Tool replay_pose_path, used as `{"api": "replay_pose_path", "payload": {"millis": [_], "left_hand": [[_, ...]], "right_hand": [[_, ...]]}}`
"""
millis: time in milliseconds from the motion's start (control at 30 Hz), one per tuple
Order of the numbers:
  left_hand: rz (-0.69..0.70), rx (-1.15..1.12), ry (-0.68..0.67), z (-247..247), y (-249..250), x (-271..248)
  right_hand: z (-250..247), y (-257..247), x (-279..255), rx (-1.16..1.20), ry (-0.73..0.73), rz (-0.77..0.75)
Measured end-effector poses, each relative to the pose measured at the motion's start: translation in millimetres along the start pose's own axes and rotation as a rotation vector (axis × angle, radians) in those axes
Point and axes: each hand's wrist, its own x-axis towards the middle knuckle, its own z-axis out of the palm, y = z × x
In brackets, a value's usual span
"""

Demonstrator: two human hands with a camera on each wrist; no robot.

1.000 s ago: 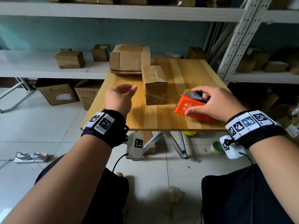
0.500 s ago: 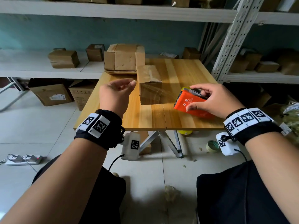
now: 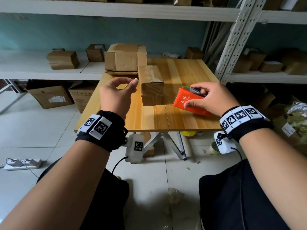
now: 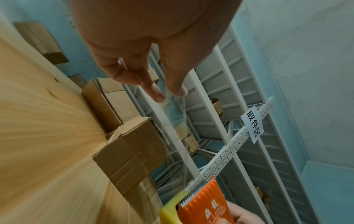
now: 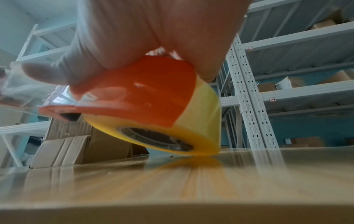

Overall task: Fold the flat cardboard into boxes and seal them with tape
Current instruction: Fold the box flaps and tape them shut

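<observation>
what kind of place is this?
Likely a parcel storeroom or small packing room: white metal shelving holding small cardboard boxes, a paper sign reading 取件区 (pickup area), and a wooden table with a taped box and a tape dispenser.

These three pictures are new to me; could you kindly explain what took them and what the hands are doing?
No robot here: a person wears one camera on the head and one on each wrist. The head view looks down on a wooden table with a taped cardboard box and a bigger cardboard stack behind it. The right hand grips an orange tape dispenser with a yellow roll, tilted on the table. The left hand pinches a clear tape strip pulled from it, as the left wrist view shows.
</observation>
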Motion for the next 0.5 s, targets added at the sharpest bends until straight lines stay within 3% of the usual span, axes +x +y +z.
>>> {"api": "replay_pose_path", "payload": {"millis": [167, 500], "left_hand": [[0.091, 0.008, 0.037, 4.9, 1.7, -4.9], [0.129, -0.023, 0.031, 5.6, 2.4, -7.7]], "right_hand": [[4.0, -4.1, 1.7, -0.015, 0.018, 0.021], [10.3, -10.2, 5.5, -0.04, 0.053, 0.057]]}}
